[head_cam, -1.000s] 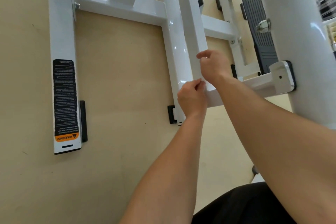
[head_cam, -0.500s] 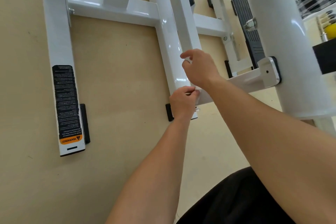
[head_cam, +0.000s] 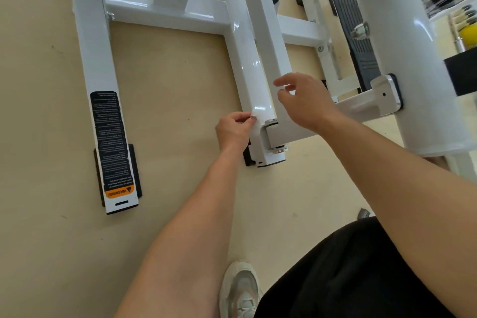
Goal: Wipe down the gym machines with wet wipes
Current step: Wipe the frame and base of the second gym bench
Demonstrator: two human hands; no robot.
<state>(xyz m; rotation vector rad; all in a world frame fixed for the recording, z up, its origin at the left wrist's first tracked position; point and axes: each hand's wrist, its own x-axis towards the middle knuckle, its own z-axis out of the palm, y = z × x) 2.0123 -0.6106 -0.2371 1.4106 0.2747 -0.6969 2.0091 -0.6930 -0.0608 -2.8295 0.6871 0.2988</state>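
pinching the wet wipe (head_cam: 255,121) between left fingers (head_cam: 241,117) on the bar (head_cam: 251,72); right fingers (head_cam: 284,82) loose.

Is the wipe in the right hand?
No, the left hand pinches the wipe beside the white bar, while the right hand is open with thumb and finger apart.

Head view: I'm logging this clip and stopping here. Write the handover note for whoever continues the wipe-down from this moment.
Left hand: fingers pinch a white wet wipe beside the near end of the central frame beam.
Right hand: fingers relaxed and apart, hovering over the same beam; nothing seen in it.
Done: wipe is in hand; no surface can be told as wiped.
Left: wipe the central frame beam, the side leg with the warning label, the crossbar and the white column.
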